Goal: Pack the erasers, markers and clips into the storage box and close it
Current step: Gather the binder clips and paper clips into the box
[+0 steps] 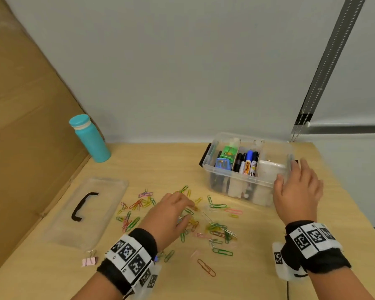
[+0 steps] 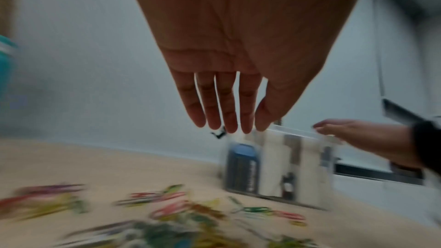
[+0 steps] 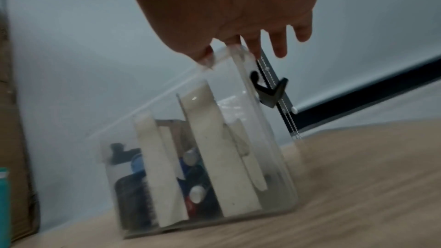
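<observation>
Teal bottle (image 1: 90, 138) by the cardboard, clear lid (image 1: 89, 210) flat on the table (image 1: 268, 267), left hand (image 1: 171, 212) fingers straight above scattered paper clips (image 1: 220, 229), holding nothing, markers (image 1: 248, 162) in the storage box (image 1: 243, 182), right hand (image 1: 298, 191) relaxed on its right rim

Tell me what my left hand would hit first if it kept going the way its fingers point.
Probably the box. The left hand hovers open above the paper clips, fingers aimed at the box's near left end. Depth is unclear, so if the hand is angled down, it could meet the clips first.
</observation>
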Motion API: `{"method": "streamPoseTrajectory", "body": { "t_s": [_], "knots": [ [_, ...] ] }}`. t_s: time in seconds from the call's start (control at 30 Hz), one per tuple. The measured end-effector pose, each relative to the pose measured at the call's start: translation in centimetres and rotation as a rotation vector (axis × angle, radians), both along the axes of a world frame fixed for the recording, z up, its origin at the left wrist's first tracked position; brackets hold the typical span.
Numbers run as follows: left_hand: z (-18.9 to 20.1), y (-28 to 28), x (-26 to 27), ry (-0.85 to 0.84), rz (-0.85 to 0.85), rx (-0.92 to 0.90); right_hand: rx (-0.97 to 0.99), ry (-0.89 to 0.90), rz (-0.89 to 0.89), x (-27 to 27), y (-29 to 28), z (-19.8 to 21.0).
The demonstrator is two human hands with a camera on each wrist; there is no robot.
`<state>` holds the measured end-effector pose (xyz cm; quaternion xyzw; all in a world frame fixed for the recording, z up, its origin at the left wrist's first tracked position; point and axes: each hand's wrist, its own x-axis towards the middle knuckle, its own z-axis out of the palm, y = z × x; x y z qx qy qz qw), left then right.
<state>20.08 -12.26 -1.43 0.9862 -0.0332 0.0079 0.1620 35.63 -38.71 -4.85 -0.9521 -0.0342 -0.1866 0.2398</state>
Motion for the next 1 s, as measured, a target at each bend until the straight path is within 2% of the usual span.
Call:
{"method": "streamPoseTrajectory", "body": {
  "t_s": [0.1, 0.2, 0.27, 0.37, 0.5, 0.67, 0.8, 0.83, 0.9, 1.0],
  "knots": [
    [-1.2, 5.7, -2.2, 0.106, 0.178, 0.063, -0.028, -0.098, 0.126, -3.1, 2.2, 1.5],
    [-2.3, 10.2, -4.5, 0.356, 0.335, 0.121, -0.051, -0.114, 0.417, -6.8, 6.3, 2.4],
    [-2.6, 12.0, -5.9, 0.463, 0.372, 0.117, -0.109, 0.0, 0.661, -9.3, 9.5, 2.3],
    [-3.0, 13.8, -7.8, 0.489, 0.34, 0.149, -0.209, 0.252, 0.967, -13.0, 14.3, 1.0],
    [-3.5, 15.9, -9.8, 0.512, 0.265, 0.21, -0.378, 0.397, 1.182, -16.8, 20.0, -0.9],
    [-4.8, 17.6, -11.3, 0.493, 0.18, 0.117, -0.575, 0.453, 1.157, -18.3, 24.1, -2.9],
    [-5.3, 18.1, -11.3, 0.436, 0.115, 0.065, -0.542, 0.441, 1.13, -18.2, 25.0, -3.3],
    [-5.4, 18.2, -11.2, 0.416, 0.097, 0.054, -0.467, 0.455, 1.121, -18.0, 24.8, -3.2],
    [-5.6, 18.1, -11.1, 0.368, 0.065, -0.003, -0.196, 0.493, 1.069, -17.8, 23.9, -2.4],
    [-5.8, 17.9, -10.9, 0.276, 0.009, -0.153, 0.246, 0.59, 0.855, -17.1, 21.9, -0.8]
  ]
}}
